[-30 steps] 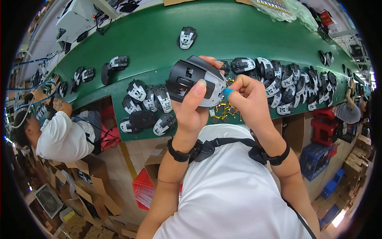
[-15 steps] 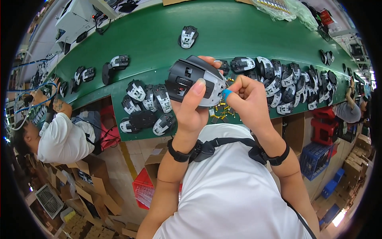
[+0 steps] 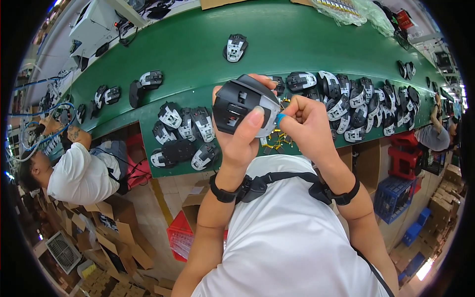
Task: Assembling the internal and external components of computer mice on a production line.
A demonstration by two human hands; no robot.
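Note:
My left hand (image 3: 240,140) is wrapped round a black and grey computer mouse (image 3: 241,94), with the thumb across its face and fingers behind. Close against the mouse's right edge, my right hand (image 3: 312,129) is closed in a pinch. What sits between those fingertips is too small to make out. A blue wrap (image 3: 280,119) shows on a right-hand digit. Under the hands, small yellow and dark strips (image 3: 277,142) lie scattered on the green table (image 3: 193,59).
Several mice (image 3: 185,123) stand grouped left of my hands, and a larger cluster (image 3: 358,101) lies to the right. One mouse (image 3: 235,48) sits farther back. A person in white (image 3: 81,171) works at left; cartons (image 3: 123,230) and a red crate (image 3: 179,232) are below.
The mouse has turned a little in my left hand and sits slightly lower. My right hand keeps its pinch at the mouse's edge.

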